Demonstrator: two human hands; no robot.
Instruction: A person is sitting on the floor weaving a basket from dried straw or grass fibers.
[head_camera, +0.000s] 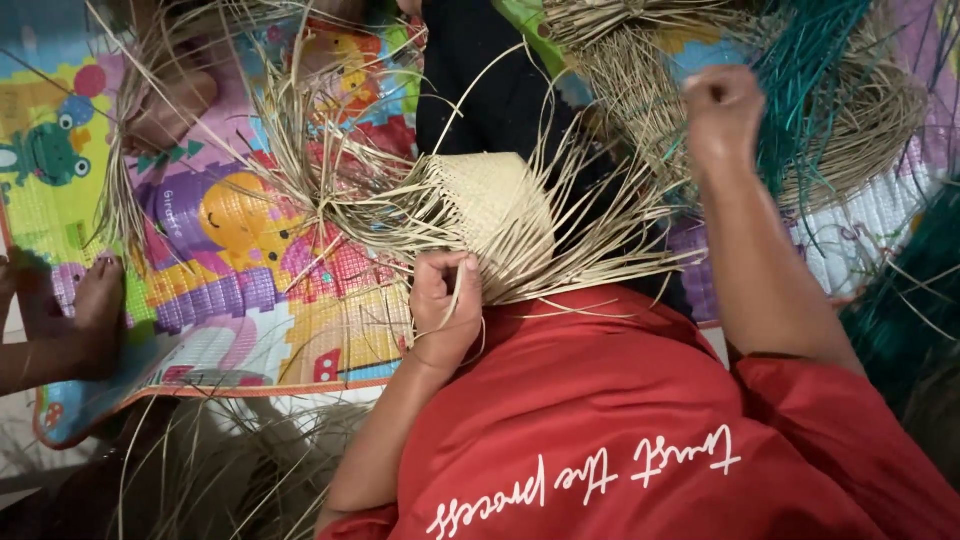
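Straw weaving (495, 205) just above left hand (445, 310) fingers pinching one strand (458, 300), right hand (722, 110) fisted on strands

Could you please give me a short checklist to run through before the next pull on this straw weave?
1. Left hand pinches a straw strand against the woven piece: ok.
2. Right hand is closed in a raised fist: ok.
3. Strand in the right fist: cannot tell.
4. Woven piece rests on the red-clothed lap: ok.
5. Loose straw ends lie untangled: not ok.
6. Another person's foot stays apart from the work: ok.
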